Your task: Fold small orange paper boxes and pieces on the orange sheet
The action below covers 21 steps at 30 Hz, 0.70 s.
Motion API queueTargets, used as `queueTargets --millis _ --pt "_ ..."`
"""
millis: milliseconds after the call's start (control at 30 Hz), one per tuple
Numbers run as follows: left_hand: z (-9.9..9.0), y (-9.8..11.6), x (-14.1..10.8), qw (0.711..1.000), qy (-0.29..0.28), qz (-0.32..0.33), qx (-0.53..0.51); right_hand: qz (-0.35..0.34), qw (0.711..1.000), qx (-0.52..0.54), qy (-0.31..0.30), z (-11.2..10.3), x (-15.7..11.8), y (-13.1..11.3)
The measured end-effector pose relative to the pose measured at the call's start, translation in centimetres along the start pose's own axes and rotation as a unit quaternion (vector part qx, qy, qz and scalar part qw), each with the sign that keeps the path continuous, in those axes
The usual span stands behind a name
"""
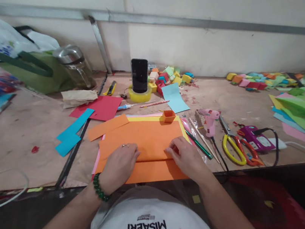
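Note:
A large orange paper sheet (149, 137) lies in front of me on a stack with yellow and pink sheets under it. A raised edge or fold with a dark shadow runs across its near part, between my hands. My left hand (121, 161), with a ring and a green bead bracelet, has its fingers curled down on the left part of this edge. At the right end, my right hand (183, 155) pinches the orange paper. A small orange paper box (168, 116) stands on the stack's far edge. One orange strip (109, 127) overlaps the left side.
Blue strips (72, 135) and a red sheet (99, 107) lie left. Behind are a phone (139, 76) on yellow tape (139, 95) and several small paper boxes (169, 77). To the right are a pink glue gun (211, 121), scissors (230, 141) and a purple power adapter (256, 138).

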<state>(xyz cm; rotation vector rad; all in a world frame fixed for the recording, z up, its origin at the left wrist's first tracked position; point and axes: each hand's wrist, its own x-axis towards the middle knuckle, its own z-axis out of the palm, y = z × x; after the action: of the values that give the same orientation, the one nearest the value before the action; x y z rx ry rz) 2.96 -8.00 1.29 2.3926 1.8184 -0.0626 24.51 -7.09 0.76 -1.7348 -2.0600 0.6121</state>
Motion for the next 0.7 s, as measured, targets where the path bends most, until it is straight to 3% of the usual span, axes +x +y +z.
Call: queueTargets --millis 200,433,567,700 --pt "-0.2 0.2 0.1 0.999 -0.029 -0.004 0.039 0.085 0.994 0.008 -0.072 -0.9 0.8 -1.1" --pt "0.5 0.3 -0.4 0.999 -0.028 0.022 0.027 -0.025 0.998 -0.012 -0.055 -0.2 0.6 0.0" --pt "0.5 0.6 -0.8 0.998 -0.038 0.038 0.012 0.001 0.999 -0.035 -0.04 0.0 0.1 -0.1" --pt "0.3 0.9 -1.2 0.998 -0.036 0.044 0.014 0.03 0.995 -0.037 -0.085 -0.5 -0.1 -0.6"
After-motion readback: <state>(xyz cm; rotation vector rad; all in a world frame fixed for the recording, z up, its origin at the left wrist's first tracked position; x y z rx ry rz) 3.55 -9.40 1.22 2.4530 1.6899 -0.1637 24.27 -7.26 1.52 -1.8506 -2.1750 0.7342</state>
